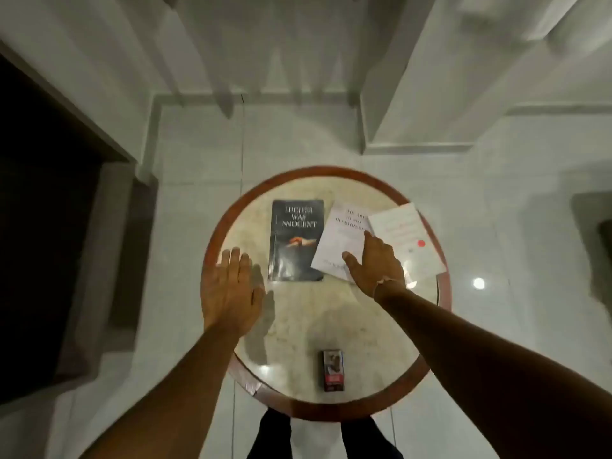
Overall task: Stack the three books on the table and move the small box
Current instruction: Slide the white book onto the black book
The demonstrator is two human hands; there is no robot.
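looking down through the head view, your left hand [231,289] hovers flat with fingers spread over the left edge of the round table [228,210], holding nothing. your right hand [376,263] lies open on the middle white book [341,240], between the black book [296,240] and the overlapping right white book [409,243]. the small box [332,370] stands apart near the table's near edge.

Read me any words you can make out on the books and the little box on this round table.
"LUCIFER WAS INNOCENT": cover of the dark grey book.
Middle white book: title lines too blurred to read.
Right white book with a red dot: text too faint.
Small dark box: red label too small.
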